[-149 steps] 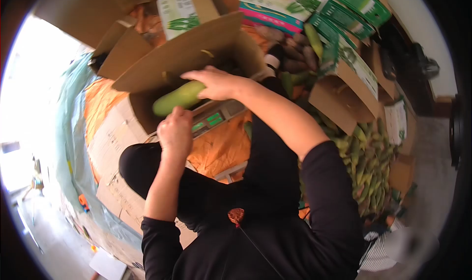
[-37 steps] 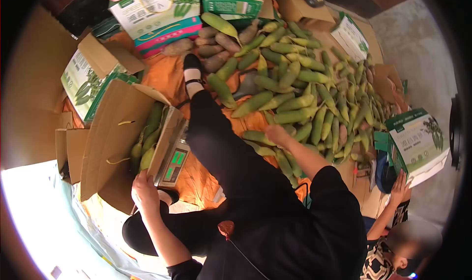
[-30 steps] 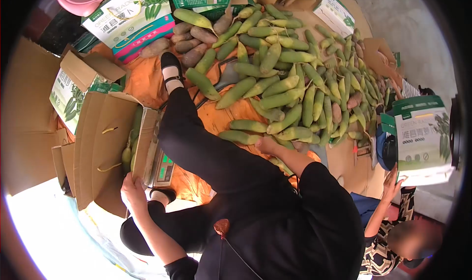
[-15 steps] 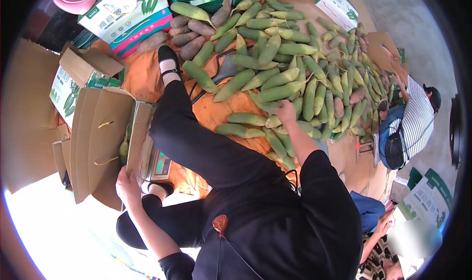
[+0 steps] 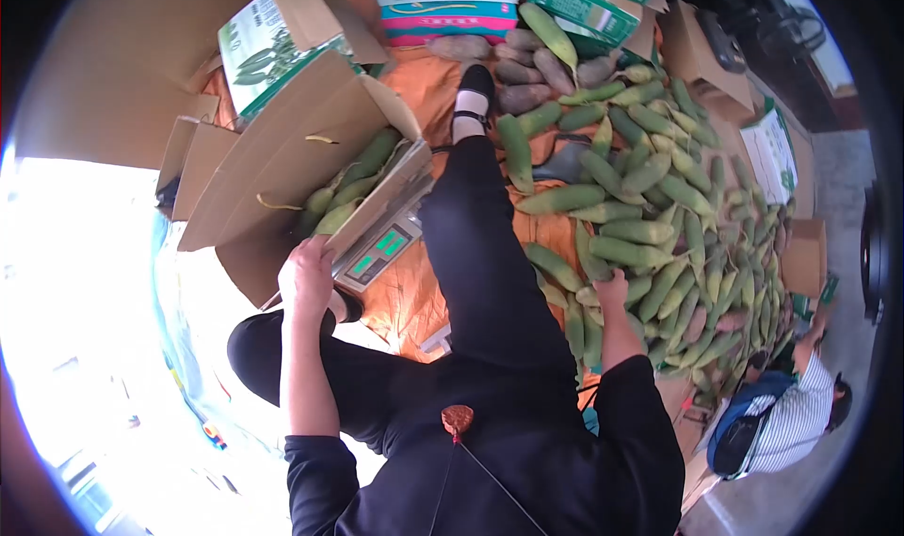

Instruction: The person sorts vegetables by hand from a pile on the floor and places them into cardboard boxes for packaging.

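My left hand (image 5: 307,270) grips the near edge of an open cardboard box (image 5: 273,164), its fingers folded over the rim. Several green radishes (image 5: 363,164) lie inside that box. A digital scale (image 5: 384,250) with lit green digits shows beside and partly under the box. Over at the pile, my right hand (image 5: 612,291) is closed around the lower end of a green radish (image 5: 591,251). Many more green radishes (image 5: 631,232) surround this hand, and its fingertips are partly hidden.
My outstretched leg (image 5: 480,253) lies between the box and the pile, on an orange sheet (image 5: 395,310). Reddish radishes (image 5: 523,98) and printed cartons (image 5: 447,18) are at the far side. At the right, a person in a striped shirt (image 5: 789,428) reaches toward a carton.
My view has turned left, so the box and scale show more fully. My right hand has closed on a radish in the pile. My left hand stays on the box edge.
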Available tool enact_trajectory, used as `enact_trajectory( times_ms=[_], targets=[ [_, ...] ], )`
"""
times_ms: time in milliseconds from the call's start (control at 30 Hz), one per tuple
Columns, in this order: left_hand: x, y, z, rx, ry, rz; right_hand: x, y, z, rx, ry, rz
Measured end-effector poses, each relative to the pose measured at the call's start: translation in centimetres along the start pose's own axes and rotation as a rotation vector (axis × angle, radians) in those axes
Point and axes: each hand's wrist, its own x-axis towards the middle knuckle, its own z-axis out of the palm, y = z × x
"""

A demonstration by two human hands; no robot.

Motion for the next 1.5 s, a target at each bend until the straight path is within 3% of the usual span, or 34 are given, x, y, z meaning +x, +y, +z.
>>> enact_trajectory(
  times_ms=[67, 133, 200, 267, 333, 400, 633, 767, 833, 1000, 1067, 1233, 1267, 1400, 1500],
  targets=[
    [-0.1, -0.1, -0.1, -0.012, 0.004, 0.017, 0.0, -0.4, -0.2, 0.019, 0.026, -0.048],
    [-0.2, -0.1, -0.1, -0.025, 0.011, 0.002, -0.3, -1.0, -1.0, 0.075, -0.081, -0.006],
    [-0.5, -0.4, -0.6, -0.039, 0.029, -0.006, -0.8, -1.0, -1.1, 0.039, -0.020, -0.093],
    [-0.7, -0.6, -1.2, -0.024, 0.007, -0.015, -0.2, -1.0, -1.8, 0.143, -0.145, -0.035],
    [-1.1, -1.1, -1.5, -0.033, 0.017, -0.028, 0.0, -1.2, -2.5, 0.202, -0.101, -0.087],
    [-1.3, -1.2, -1.7, -0.043, 0.024, -0.038, -1.7, -4.0, -6.5, 0.191, -0.285, 0.036],
    [-1.3, -1.9, -1.1, -0.039, 0.048, -0.020, -4.0, -9.9, -14.1, 0.273, -0.222, 0.014],
    [-1.2, -2.2, -0.8, -0.029, 0.020, -0.006, -4.8, -14.4, -19.4, 0.643, -0.162, -0.232],
    [-1.1, -2.1, -0.8, -0.037, 0.024, -0.002, -6.7, -18.7, -23.2, 0.683, -0.108, -0.317],
    [-1.3, -2.2, -0.8, -0.038, 0.022, 0.007, -10.0, -28.8, -30.1, 0.719, -0.184, -0.780],
    [-1.2, -2.0, -1.0, -0.039, 0.019, 0.000, -11.4, -33.2, -31.2, 0.729, -0.330, -0.913],
    [-1.0, -2.5, -0.4, -0.027, 0.040, 0.019, -14.5, -42.8, -28.1, 0.528, -0.536, -1.139],
    [-1.0, -2.4, -0.6, -0.024, 0.016, 0.004, -14.9, -44.5, -26.8, 0.525, -0.650, -1.149],
    [-0.9, -2.2, -0.7, -0.040, -0.013, 0.004, -15.3, -48.1, -21.4, 0.334, -0.663, -1.048],
    [-1.0, -2.1, -0.6, -0.088, 0.024, 0.013, -12.5, -46.3, -18.6, 0.345, -0.196, -1.290]
  ],
)
